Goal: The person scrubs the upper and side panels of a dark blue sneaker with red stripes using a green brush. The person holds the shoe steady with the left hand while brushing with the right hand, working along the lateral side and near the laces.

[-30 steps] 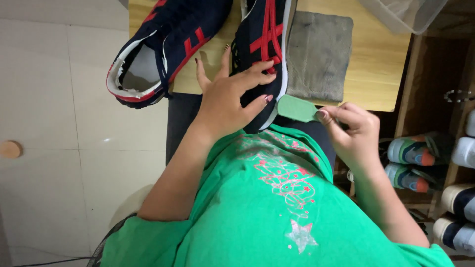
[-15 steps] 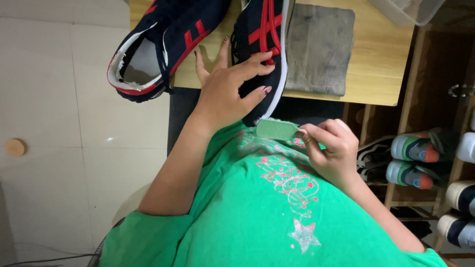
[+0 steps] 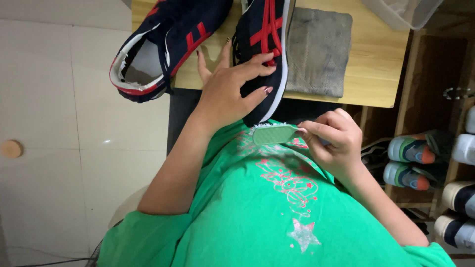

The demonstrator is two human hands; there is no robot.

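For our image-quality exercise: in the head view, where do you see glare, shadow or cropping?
Head view: sharp throughout; soft glare on the floor tiles; the left hand casts a shadow on the wooden table; both sneakers are cropped by the top edge.

L hand (image 3: 232, 91) flat, fingers spread, arm extended fwd; R hand (image 3: 330, 143) curled in pinch near chest, elbow bent

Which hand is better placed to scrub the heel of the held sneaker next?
Right hand: it grips the green brush beside the sneaker heel; the left hand is steadying that sneaker.
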